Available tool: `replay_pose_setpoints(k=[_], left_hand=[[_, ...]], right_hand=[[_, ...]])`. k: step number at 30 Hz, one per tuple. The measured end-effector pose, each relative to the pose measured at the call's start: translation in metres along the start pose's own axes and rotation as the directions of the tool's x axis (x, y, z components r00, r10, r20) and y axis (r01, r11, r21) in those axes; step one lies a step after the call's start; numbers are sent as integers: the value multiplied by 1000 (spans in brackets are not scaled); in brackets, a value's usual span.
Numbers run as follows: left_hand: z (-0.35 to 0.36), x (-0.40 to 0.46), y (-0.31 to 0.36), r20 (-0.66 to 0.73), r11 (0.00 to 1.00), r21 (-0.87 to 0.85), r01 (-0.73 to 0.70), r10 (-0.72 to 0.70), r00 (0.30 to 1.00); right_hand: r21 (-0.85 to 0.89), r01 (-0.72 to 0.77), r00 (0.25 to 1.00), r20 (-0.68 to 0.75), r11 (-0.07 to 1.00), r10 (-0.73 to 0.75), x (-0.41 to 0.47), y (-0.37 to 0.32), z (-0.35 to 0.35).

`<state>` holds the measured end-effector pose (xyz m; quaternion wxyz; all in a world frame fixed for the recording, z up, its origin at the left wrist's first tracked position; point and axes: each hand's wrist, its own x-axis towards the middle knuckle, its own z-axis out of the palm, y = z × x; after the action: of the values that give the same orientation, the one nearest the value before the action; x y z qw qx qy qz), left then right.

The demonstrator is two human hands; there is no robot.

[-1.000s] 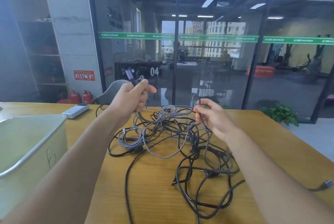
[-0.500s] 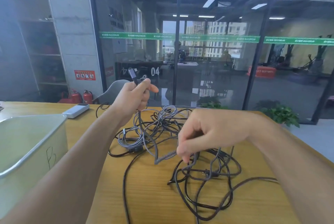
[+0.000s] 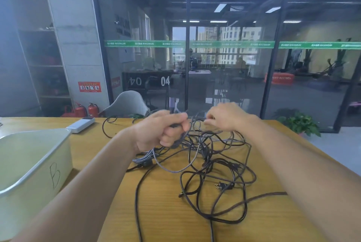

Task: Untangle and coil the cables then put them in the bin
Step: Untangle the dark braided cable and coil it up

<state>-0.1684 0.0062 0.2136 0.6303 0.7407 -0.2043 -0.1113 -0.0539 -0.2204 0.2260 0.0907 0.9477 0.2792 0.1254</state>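
The left hand (image 3: 160,131) is raised above the far middle of the wooden desk (image 3: 166,218), its fingers curled tight round a grey braided cable (image 3: 180,140) that runs down out of the fist toward the heap. Just beside it at 3 o'clock, the right hand (image 3: 227,117) is also lifted, fingertips drawn together in a pinch on a thin strand of cable (motion blur hides exactly which strand). The two hands are close but not touching, with a short stretch of cord between them.

Below and in front of the hands lies the tangle of cables (image 3: 211,163), a loose heap of black and grey cords spread over the middle of the desk. A black plug (image 3: 224,185) with two bare prongs lies inside the loops toward 5 o'clock of the heap. One black cord trails off toward the near edge of the desk at 6 o'clock, another runs out to 3 o'clock under the right forearm.

The bin (image 3: 37,163), pale and translucent with a hand-written "B" on its side, stands at 9 o'clock of the heap, well apart from it, on the left edge of the desk. A white power strip (image 3: 81,124) lies beyond the bin at 11 o'clock. A grey chair (image 3: 127,103) stands behind the far edge of the desk, before a glass wall.
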Motion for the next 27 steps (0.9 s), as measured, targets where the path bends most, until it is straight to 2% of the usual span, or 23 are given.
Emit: replay_pose_setpoints(k=[5, 8, 10, 13, 15, 18, 19, 21, 23, 25, 27], left_hand=[[5, 10, -32, -102, 983, 129, 128, -115, 988], [7, 16, -44, -190, 977, 169, 130, -97, 977], [8, 21, -48, -224, 973, 199, 114, -68, 972], [13, 25, -49, -287, 961, 252, 112, -36, 957], [15, 29, -51, -347, 968, 229, 107, -22, 938], [12, 33, -52, -414, 989, 133, 70, -8, 910], [10, 34, -50, -414, 993, 109, 54, -4, 910], [9, 36, -46, -413, 999, 50, 17, 5, 911], [7, 38, -44, -430, 997, -68, -44, 10, 903], [2, 39, -42, -455, 983, -150, -103, 24, 890], [-1, 38, -42, -457, 980, -147, -132, 51, 888]], right_hand=[[19, -25, 981, -193, 1000, 28, 8, 3, -40], [106, -48, 962, -264, 993, 75, 8, -2, -57], [232, -54, 962, -249, 971, 113, 6, -2, -61], [480, -25, 969, -203, 877, 138, -3, -8, -67], [598, 19, 976, -185, 801, 115, -13, -17, -72], [793, 67, 996, -94, 605, 12, -35, -35, -70], [814, 87, 996, -80, 574, -37, -42, -40, -67], [762, 168, 985, -107, 626, -134, -57, -50, -58], [608, 266, 964, -149, 748, -222, -69, -60, -44], [423, 308, 950, -179, 852, -255, -78, -69, -28], [291, 306, 944, -218, 907, -248, -81, -76, -13]])
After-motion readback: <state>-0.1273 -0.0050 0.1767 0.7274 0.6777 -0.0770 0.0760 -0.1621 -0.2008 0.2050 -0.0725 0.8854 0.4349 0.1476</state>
